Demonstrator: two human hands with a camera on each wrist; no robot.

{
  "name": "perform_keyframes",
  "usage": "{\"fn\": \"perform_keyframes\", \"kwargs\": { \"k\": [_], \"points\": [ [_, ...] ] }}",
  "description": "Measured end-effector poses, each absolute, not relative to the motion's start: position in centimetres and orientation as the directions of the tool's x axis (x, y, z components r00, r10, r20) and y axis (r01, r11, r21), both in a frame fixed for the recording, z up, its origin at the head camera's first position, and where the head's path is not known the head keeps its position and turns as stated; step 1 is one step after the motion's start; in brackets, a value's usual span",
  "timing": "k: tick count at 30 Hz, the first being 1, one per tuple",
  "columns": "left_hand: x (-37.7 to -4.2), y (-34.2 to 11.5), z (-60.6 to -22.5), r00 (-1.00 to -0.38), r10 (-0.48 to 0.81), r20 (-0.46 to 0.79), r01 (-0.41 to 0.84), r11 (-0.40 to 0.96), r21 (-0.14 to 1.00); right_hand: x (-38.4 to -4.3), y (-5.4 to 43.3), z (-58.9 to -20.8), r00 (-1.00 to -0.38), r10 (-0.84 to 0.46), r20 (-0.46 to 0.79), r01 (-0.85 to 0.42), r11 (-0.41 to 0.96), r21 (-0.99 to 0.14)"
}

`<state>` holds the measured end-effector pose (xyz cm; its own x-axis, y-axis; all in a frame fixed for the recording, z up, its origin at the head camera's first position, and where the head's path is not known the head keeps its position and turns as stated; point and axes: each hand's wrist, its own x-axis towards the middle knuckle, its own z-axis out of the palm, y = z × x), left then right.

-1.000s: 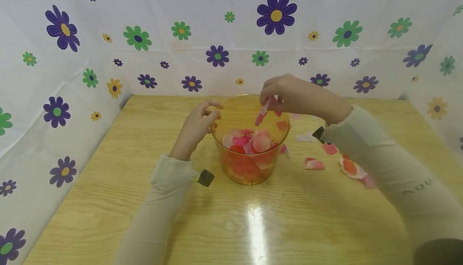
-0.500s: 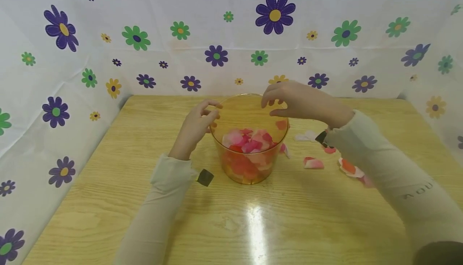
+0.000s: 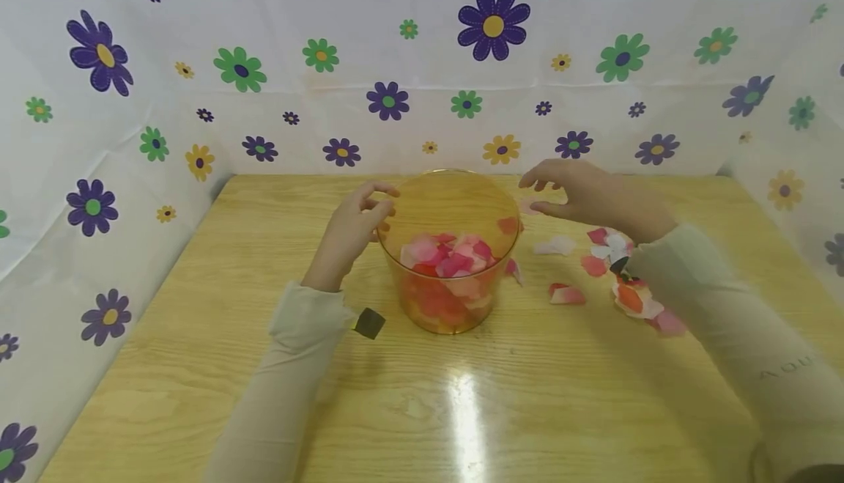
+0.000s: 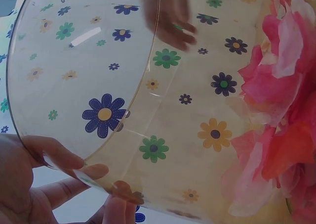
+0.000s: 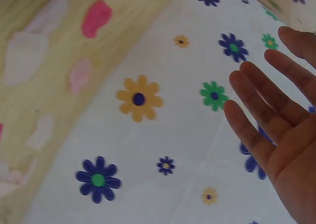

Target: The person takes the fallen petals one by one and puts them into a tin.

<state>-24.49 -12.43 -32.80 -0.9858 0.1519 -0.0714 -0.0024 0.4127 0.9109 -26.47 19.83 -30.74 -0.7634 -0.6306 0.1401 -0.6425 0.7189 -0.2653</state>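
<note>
A see-through amber bucket [image 3: 448, 203] stands upright on the table, partly filled with pink, red and pale petals [image 3: 455, 256]. At its left rim my left hand [image 3: 349, 226] holds the bucket with bent fingers; in the left wrist view the fingers [image 4: 54, 152] lie at the rim and some fingertips overlap the plastic. My right hand [image 3: 583, 190] is in the air just right of the bucket, fingers spread and holding nothing. The right wrist view shows its bare palm [image 5: 296, 155]. Behind the bucket's wall, my right hand shows through in the left wrist view.
Loose petals lie right of the bucket: a red and pink one [image 3: 567, 294], a white one [image 3: 555, 246] and a small pile [image 3: 633, 298] beside the right sleeve. A white cloth [image 3: 297, 21] with printed flowers closes off the table's back and sides.
A second ago my right hand held pink petals over the bucket. It has let them drop inside, opened, and moved right, off the rim. My left hand has stayed at the left rim.
</note>
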Motion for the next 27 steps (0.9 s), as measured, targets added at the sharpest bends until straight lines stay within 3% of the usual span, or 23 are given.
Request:
{"fn": "perform_keyframes", "kwargs": {
  "k": [5, 12, 16, 18, 27],
  "points": [
    [-24.5, -12.4, -33.0, -0.985, 0.155, -0.077, -0.008, 0.403, 0.915, -28.1, 19.6, -35.8, -0.738, -0.675, -0.011, -0.650, 0.715, -0.258],
    [-24.4, -12.3, -33.2, -0.985, 0.154, -0.078, -0.011, 0.398, 0.917, -29.5, 18.2, -40.2, -0.616, -0.786, 0.049, -0.749, 0.565, -0.346],
    [-24.3, -12.4, -33.0, -0.985, 0.154, -0.073, -0.008, 0.387, 0.922, -29.5, 17.6, -40.4, -0.709, -0.705, -0.029, -0.626, 0.647, -0.435],
    [-24.3, -12.3, -32.9, -0.986, 0.154, -0.071, -0.007, 0.382, 0.924, -29.5, 17.6, -40.3, -0.753, -0.653, -0.086, -0.564, 0.707, -0.428],
    [-24.3, -12.6, -32.7, -0.986, 0.155, -0.058, 0.007, 0.391, 0.920, -30.4, 20.7, -40.3, -0.751, -0.659, -0.033, -0.642, 0.741, -0.197]
  ]
}}
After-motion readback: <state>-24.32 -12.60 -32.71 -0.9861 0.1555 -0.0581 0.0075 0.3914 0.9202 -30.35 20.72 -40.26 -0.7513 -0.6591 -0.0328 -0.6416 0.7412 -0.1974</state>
